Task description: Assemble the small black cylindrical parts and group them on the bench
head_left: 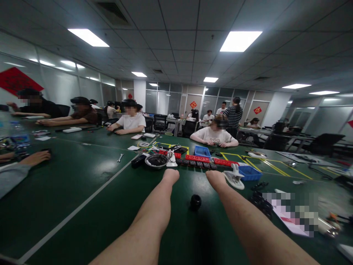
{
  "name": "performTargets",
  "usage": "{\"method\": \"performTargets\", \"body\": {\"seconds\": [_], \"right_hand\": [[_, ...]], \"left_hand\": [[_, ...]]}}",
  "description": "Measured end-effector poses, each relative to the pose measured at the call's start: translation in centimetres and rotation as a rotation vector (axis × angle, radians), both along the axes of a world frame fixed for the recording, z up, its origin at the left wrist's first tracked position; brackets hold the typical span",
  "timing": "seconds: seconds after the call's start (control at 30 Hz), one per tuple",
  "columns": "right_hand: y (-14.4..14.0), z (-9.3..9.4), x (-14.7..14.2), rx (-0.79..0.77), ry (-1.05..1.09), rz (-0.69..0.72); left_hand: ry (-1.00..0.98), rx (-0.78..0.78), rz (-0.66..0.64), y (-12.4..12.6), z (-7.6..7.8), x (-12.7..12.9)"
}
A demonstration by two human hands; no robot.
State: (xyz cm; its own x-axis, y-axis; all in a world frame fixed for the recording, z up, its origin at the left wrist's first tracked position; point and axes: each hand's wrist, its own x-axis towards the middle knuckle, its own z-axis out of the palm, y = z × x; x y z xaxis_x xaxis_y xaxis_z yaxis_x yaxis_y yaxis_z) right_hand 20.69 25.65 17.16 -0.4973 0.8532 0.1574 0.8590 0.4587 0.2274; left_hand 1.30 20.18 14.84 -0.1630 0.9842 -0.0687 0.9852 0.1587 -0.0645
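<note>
Both arms reach forward over the green table (116, 206). My left hand (171, 176) is closed in a fist, with nothing visible in it. It is close to a white stand-like part (171, 158) and a round metal bowl (156, 161). My right hand (214, 177) is also a fist, and no object shows in it. Just right of it lies a white clip-shaped part (235, 178). Between my forearms sits a round black part (195, 201) with a hole. A row of red and black socket-like blocks (198, 159) lies beyond my hands.
Blue bins stand at the middle (202, 151) and right (249, 173). A wrench (120, 158) lies to the left. Black parts (260, 204) and a pink sheet (292, 222) are at the right. A co-worker's hand (35, 157) rests far left; other people sit around the table.
</note>
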Motion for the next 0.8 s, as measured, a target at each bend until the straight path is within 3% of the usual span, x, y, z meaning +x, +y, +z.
{"method": "performTargets", "body": {"seconds": [0.2,0.33,0.4,0.43,0.53,0.63,0.73,0.8], "right_hand": [[1.4,-1.1,0.6,0.000,0.125,-0.043],[2.1,-4.9,3.3,0.027,0.297,-0.145],[2.0,-7.3,4.6,0.029,0.617,-0.107],[1.8,-8.4,5.2,0.005,0.743,-0.062],[1.2,-10.7,6.1,-0.140,1.065,-0.018],[0.6,-11.6,6.1,-0.384,1.229,0.115],[0.2,-11.4,5.8,-0.706,1.151,0.381],[0.0,-10.5,5.7,-0.889,1.000,0.472]], "left_hand": [[-0.066,0.066,-0.045,-0.8,-1.2,-0.9],[-0.086,0.194,-0.053,-2.7,-3.4,-1.3],[-0.098,0.302,-0.043,-3.4,-4.9,-0.9],[-0.188,0.448,-0.034,-3.7,-5.7,-0.6],[-0.471,0.603,-0.175,-4.2,-7.6,0.5],[-0.658,0.557,-0.331,-4.2,-7.8,1.6],[-0.705,0.461,-0.550,-3.3,-6.6,2.3],[-0.719,0.339,-0.656,-2.4,-5.6,2.5]]}}
